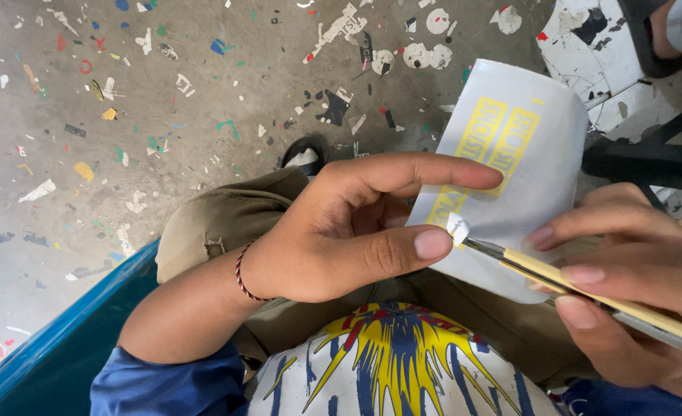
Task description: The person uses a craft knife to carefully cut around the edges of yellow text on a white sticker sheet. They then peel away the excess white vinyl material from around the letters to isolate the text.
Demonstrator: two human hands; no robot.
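Note:
My left hand (349,227) pinches the left edge of a white backing sheet (541,162) that carries yellow vinyl lettering (489,150), thumb in front and forefinger stretched across it. My right hand (634,277) grips a thin tool with a pale yellow handle (587,289). Its metal tip lifts a small white scrap (457,228) off the sheet, right beside my left thumb. The sheet curls upward over my lap.
I sit above a grey concrete floor (164,108) littered with several coloured sticker scraps. A blue seat edge (56,347) runs at lower left. My sandalled foot (305,154) shows below my knee. Another person's foot (657,31) and a black frame (649,162) are at upper right.

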